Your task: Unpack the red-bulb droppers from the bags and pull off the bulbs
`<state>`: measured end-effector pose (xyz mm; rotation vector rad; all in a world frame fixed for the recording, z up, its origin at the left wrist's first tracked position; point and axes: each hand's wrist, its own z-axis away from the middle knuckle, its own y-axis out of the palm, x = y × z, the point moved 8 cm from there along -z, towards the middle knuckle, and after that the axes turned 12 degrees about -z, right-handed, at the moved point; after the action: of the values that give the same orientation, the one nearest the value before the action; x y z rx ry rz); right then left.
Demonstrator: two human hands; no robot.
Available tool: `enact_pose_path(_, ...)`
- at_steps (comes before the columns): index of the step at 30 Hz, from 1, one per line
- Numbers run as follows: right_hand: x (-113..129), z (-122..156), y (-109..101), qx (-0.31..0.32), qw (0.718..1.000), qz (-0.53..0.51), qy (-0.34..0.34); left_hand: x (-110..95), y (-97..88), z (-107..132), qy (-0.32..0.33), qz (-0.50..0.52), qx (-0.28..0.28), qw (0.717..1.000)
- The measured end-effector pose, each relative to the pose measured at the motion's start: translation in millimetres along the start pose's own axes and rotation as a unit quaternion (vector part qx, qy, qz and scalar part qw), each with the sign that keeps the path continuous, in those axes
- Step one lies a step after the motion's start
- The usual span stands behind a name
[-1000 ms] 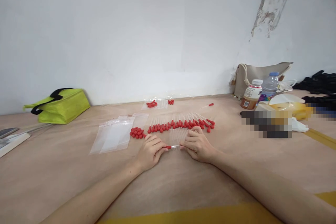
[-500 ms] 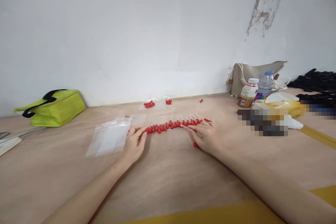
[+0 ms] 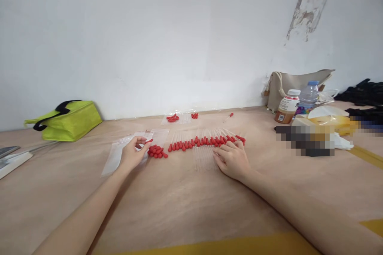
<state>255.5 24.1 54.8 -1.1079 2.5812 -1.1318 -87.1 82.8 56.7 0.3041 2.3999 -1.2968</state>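
My left hand (image 3: 133, 154) is closed in a pinch on a red rubber dropper bulb (image 3: 149, 141). Just below its fingertips lies a small heap of loose red bulbs (image 3: 157, 152). A row of droppers (image 3: 179, 145) with red bulbs and thin clear stems stretches across the middle, stems pointing to the wall. In front of it, bare clear tubes (image 3: 203, 158) lie side by side. My right hand (image 3: 231, 159) rests at their right end with fingers bent together; anything between the fingertips is hidden. The hand also covers part of the row's right end.
Clear zip bags (image 3: 115, 155) lie beyond my left hand. By the wall are more red bulbs (image 3: 172, 118) and a single dropper (image 3: 229, 117). A lime bag (image 3: 72, 121) stands left; a drink bottle (image 3: 287, 107) and beige bag (image 3: 275, 87) stand right.
My left hand has moved left from the row to the loose bulbs and pinches one. The clear tube seen in my right hand earlier no longer shows; that hand stays by the tubes.
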Motion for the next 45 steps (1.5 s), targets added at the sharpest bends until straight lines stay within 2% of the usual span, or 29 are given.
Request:
enact_pose_path(6, -1.1, 1.5, 3.6, 0.037, 0.999, -0.019, 0.014, -1.1, 14.6, -1.8, 0.003, -0.001, 0.033, 0.999)
enact_pose_path(13, 1.3, 3.0, 5.1, 0.054, 0.997, -0.045, 0.013, -6.0, 17.2, 0.7, 0.012, -0.014, 0.05, 0.999)
enact_pose_path(17, -20.2, -3.9, -6.0, 0.04, 0.993, -0.073, 0.081, -6.6, 12.3, 1.4, 0.012, -0.017, 0.036, 0.999)
enact_pose_path(18, -30.1, -5.9, -8.5, 0.056, 0.988, -0.091, 0.109, -6.5, 10.8, 1.6, 0.012, -0.019, 0.029, 0.999)
enact_pose_path(20, -47.6, -8.2, -8.1, 0.131, 0.968, -0.153, 0.15, -6.1, 7.6, 2.0, 0.011, -0.023, 0.01, 1.0)
enact_pose_path(23, -58.2, -6.9, -6.9, 0.247, 0.93, -0.229, 0.149, -5.8, 4.3, 2.7, 0.016, -0.032, -0.016, 0.999)
enact_pose_path(26, -59.6, -1.9, -2.9, 0.307, 0.915, -0.22, 0.144, -6.0, 2.3, 3.3, 0.025, -0.04, -0.036, 0.998)
enact_pose_path(30, -55.8, 7.5, 12.2, 0.371, 0.893, -0.201, 0.158, -5.6, -2.4, 4.7, 0.028, -0.05, -0.069, 0.996)
enact_pose_path(32, -61.0, 6.7, 11.2, 0.362, 0.894, -0.201, 0.173, -5.9, -4.1, 5.6, 0.03, -0.054, -0.08, 0.995)
enact_pose_path(36, -88.0, -1.7, -10.4, 0.283, 0.923, -0.16, 0.203, -8.8, -4.5, 6.8, 0.046, -0.058, -0.085, 0.994)
enact_pose_path(38, -97.5, -1.3, -14.7, 0.285, 0.924, -0.153, 0.205, -9.9, -4.7, 7.0, 0.053, -0.06, -0.087, 0.993)
enact_pose_path(41, -102.4, -1.1, -12.8, 0.277, 0.93, -0.142, 0.197, -9.8, -5.1, 6.8, 0.055, -0.061, -0.09, 0.993)
enact_pose_path(45, -99.4, -4.3, -6.2, 0.201, 0.956, -0.081, 0.196, -9.6, -5.5, 6.4, 0.057, -0.065, -0.093, 0.992)
